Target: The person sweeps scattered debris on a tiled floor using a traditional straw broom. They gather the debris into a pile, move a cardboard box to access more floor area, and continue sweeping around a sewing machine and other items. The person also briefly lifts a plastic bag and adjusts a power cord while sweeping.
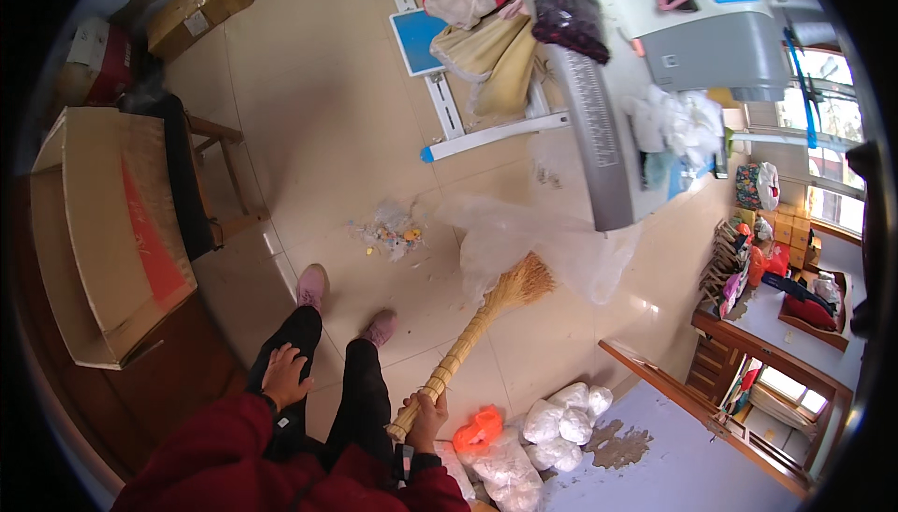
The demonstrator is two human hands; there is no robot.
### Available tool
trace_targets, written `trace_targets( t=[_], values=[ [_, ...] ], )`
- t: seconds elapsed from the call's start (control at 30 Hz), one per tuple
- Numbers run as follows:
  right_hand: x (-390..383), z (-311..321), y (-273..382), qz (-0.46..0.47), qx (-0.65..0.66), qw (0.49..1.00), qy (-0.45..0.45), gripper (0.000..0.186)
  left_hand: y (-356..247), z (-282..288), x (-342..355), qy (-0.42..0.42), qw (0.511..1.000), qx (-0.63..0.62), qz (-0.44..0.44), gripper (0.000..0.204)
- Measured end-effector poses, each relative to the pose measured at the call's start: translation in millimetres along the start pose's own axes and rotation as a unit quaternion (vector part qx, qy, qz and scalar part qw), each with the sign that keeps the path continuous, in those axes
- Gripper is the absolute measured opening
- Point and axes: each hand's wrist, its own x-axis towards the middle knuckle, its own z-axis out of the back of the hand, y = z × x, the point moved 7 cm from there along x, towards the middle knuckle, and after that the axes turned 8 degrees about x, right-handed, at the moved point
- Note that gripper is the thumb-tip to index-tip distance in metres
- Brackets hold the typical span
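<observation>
My left hand (283, 376) lies flat and loose on my thigh, holding nothing. My right hand (426, 416) is clenched around the broom (482, 311) handle's end. The broom slants up to the right across the floor (318, 119), its bristles touching a clear plastic sheet (552, 245), right of a small rubbish pile (393, 230).

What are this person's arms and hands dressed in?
Both arms wear loose dark red sleeves reaching the wrists. The left hand and right hand are bare, with no gloves. A dark band, perhaps a watch or cuff, shows at the left wrist.
</observation>
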Motion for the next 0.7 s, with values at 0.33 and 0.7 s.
trace_targets(
  t=[0.33, 0.7],
  values=[
    [-68.9, 30.5, 111.0, -0.047, 0.023, 0.998, 0.023, 0.012, -121.2, 42.9, 29.7, 0.148, 0.96, -0.146, -0.189, 0.041],
    [-213.6, 28.5, 263.9, 0.256, -0.241, 0.89, 0.29, 0.016, -356.7, 73.6, -19.3, 0.475, 0.833, -0.243, -0.148, 0.049]
  ],
)
